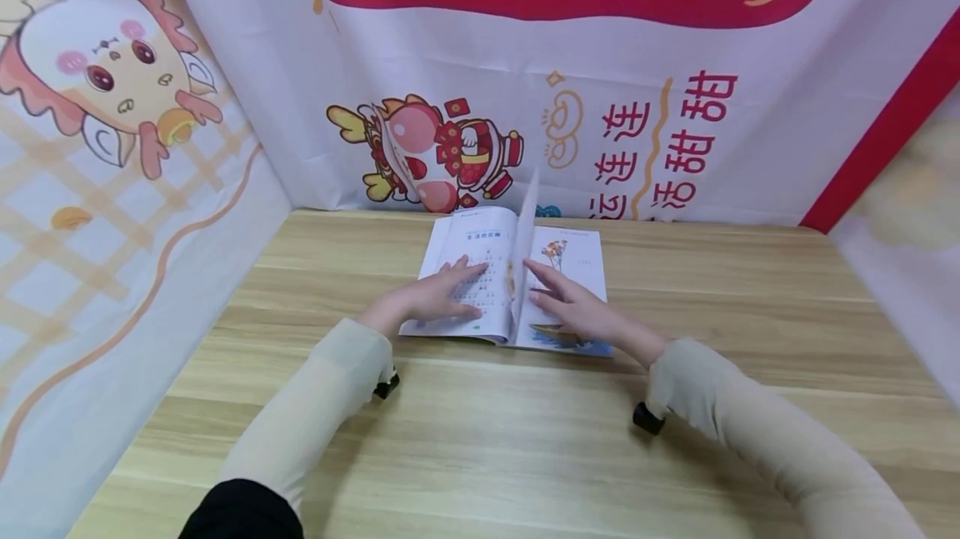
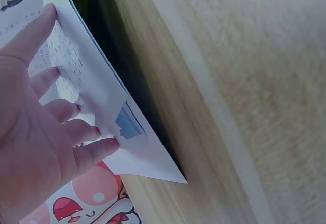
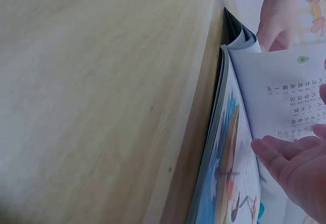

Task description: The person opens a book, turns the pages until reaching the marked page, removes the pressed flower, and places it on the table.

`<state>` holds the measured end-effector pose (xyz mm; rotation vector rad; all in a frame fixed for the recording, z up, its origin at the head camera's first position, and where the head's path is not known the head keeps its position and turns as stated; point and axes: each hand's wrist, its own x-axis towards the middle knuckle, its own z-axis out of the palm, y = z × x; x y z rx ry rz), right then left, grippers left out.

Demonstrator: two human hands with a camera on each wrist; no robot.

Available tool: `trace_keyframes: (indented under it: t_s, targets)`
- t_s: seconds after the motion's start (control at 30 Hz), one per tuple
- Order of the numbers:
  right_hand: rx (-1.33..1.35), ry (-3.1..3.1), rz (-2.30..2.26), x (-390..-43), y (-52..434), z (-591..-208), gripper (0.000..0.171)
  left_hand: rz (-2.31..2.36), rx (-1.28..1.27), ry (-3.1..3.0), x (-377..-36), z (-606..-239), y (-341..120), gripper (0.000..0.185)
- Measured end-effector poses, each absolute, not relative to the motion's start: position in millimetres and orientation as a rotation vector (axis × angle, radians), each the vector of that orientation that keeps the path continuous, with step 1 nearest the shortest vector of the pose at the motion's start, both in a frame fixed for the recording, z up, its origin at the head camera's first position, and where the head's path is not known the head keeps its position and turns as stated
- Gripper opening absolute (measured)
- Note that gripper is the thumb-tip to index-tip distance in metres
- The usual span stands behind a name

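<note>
An open picture book (image 1: 588, 276) lies on the table, with printed text on its left page and a boat and flowers pictured on its right page. One leaf (image 1: 528, 222) stands nearly upright at the middle of the book. My left hand (image 1: 442, 293) rests on the left page with its fingers spread; the left wrist view shows the fingertips (image 2: 114, 143) on the paper. Over the right page is my right hand (image 1: 581, 306), its fingers extended toward the raised leaf. In the right wrist view the fingertips (image 3: 259, 145) are by that leaf's printed side; whether they touch it I cannot tell.
The wooden table (image 1: 465, 447) extends around the book. Behind it hangs a white and red cloth (image 1: 480, 47) with cartoon figures and writing, and a patterned cloth (image 1: 97, 214) hangs at the left. A black piece (image 1: 648, 419) sits under the right wrist.
</note>
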<state>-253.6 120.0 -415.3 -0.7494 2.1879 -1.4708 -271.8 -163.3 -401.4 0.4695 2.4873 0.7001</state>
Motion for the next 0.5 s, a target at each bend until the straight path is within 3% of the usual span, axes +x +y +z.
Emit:
trace_keyframes:
  t_s: [0.33, 0.5]
  targets:
    - [-0.831, 2.223, -1.246, -252.0, 109.3, -411.5, 0.058, 0.938, 0.507, 2.470, -276.1, -401.5, -165.8, 0.063]
    - [-0.877, 2.301, -1.177, -251.0, 109.3, -411.4, 0.057, 1.199, 0.380, 2.355, -278.9, -400.1, -169.9, 0.072]
